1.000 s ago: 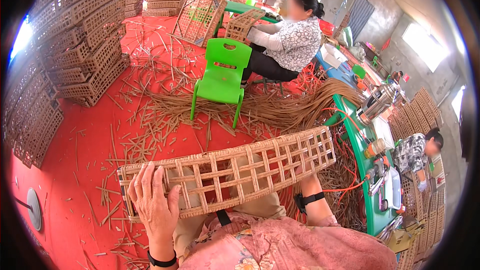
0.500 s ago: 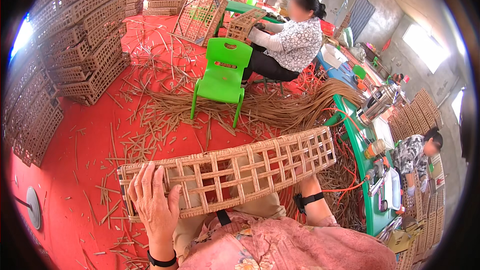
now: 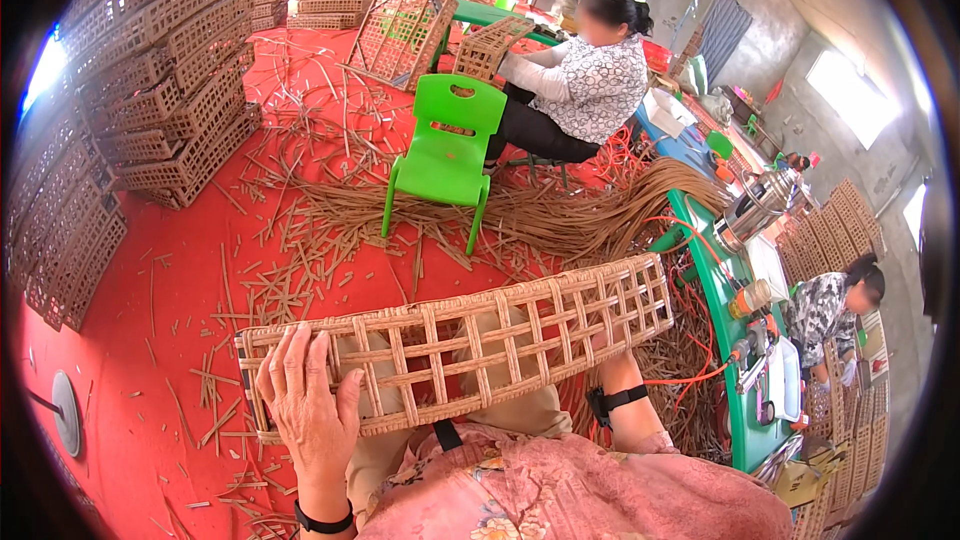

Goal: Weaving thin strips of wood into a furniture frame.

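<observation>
A long woven rattan basket (image 3: 530,345) lies on its side across my lap, its open lattice side facing up. My left hand (image 3: 308,395) rests on its left end, fingers stretched flat over the weave with the tips at the far rim and the thumb apart. At the right end, my right hand (image 3: 606,342) goes behind the lattice. Only bits of it show through the gaps, and its fingers are hidden. Black bands circle both my wrists.
Ahead stands a green plastic chair (image 3: 448,145) by a bundle of rattan strips (image 3: 560,215). Tall basket stacks (image 3: 180,80) rise at left. At right, a green table (image 3: 735,370) holds tools and a white tray. Two people work nearby. Cut scraps litter the red floor.
My hands and the basket stay in place. The person beyond the chair has shifted their arms slightly on a basket; the one at far right has moved their hands.
</observation>
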The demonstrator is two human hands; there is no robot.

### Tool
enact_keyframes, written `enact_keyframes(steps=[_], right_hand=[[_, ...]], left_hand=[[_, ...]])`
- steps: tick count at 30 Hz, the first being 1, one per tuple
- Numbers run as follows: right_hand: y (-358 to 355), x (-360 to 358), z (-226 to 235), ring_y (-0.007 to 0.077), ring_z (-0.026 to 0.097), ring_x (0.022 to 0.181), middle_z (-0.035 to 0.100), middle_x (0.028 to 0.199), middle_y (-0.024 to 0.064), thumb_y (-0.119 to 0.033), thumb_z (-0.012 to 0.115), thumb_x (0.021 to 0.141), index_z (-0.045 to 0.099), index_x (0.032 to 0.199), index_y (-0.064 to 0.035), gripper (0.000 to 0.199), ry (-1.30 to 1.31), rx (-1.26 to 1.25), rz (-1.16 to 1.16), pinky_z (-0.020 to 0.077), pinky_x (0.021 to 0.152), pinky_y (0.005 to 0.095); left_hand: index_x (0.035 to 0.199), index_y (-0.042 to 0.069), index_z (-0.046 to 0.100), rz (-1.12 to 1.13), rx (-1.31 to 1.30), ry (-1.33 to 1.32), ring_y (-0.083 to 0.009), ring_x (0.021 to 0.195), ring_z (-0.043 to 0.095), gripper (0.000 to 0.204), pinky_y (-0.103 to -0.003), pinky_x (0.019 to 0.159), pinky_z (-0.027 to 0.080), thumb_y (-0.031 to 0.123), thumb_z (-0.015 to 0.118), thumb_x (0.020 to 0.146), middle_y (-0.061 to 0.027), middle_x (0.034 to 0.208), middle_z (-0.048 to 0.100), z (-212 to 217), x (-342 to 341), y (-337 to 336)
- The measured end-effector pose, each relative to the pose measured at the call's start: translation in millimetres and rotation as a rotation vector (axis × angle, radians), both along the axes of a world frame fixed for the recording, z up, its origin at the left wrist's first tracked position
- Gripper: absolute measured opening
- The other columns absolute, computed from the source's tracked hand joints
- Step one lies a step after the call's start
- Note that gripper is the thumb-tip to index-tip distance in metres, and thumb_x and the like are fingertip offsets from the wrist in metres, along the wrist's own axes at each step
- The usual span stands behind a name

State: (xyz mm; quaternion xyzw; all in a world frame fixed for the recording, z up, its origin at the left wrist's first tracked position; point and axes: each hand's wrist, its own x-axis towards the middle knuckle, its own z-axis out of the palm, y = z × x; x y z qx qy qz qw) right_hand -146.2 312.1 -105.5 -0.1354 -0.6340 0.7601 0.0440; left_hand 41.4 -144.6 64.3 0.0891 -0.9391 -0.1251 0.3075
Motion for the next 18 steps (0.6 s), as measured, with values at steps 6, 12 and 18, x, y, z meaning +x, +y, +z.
enact_keyframes(steps=[6, 12, 18], right_hand=[[-1.7, -4.1, 0.1, 0.0223, 0.064, 0.098, 0.068, 0.108, 0.0044, -0.024, 0.068, 0.093, 0.064, 0.115, -0.0108, 0.027, 0.007, -0.004, 0.006, 0.0551, 0.082, 0.0371], [-6.1, -12.2, 1.3, 0.0223, 0.064, 0.097, 0.068, 0.108, 0.0043, -0.024, 0.068, 0.093, 0.064, 0.115, -0.0109, 0.027, 0.032, -0.019, 0.022, 0.0551, 0.081, 0.0371], [-13.3, -18.9, -4.2, 0.0224, 0.064, 0.097, 0.068, 0.108, 0.0042, -0.024, 0.069, 0.092, 0.064, 0.115, -0.011, 0.027, 0.116, -0.001, 0.065, 0.0551, 0.081, 0.037]], left_hand=[[0.128, 0.0, 0.057, -0.005, -0.002, 0.005, -0.0334, 0.13, 0.047, 0.048, -0.049, 0.11, 0.03, 0.026, 0.066, 0.089, -0.0147, 0.137, 0.053, -0.5, -0.8, -0.3], [0.131, 0.001, 0.054, -0.018, -0.015, -0.041, -0.0332, 0.133, 0.044, 0.052, -0.05, 0.111, 0.029, 0.025, 0.068, 0.087, -0.0148, 0.141, 0.05, 2.7, -0.6, -1.2], [0.136, 0.002, 0.05, -0.036, -0.034, -0.096, -0.0322, 0.136, 0.04, 0.057, -0.051, 0.115, 0.025, 0.023, 0.067, 0.086, -0.0141, 0.144, 0.047, 7.2, -5.3, -0.2]])
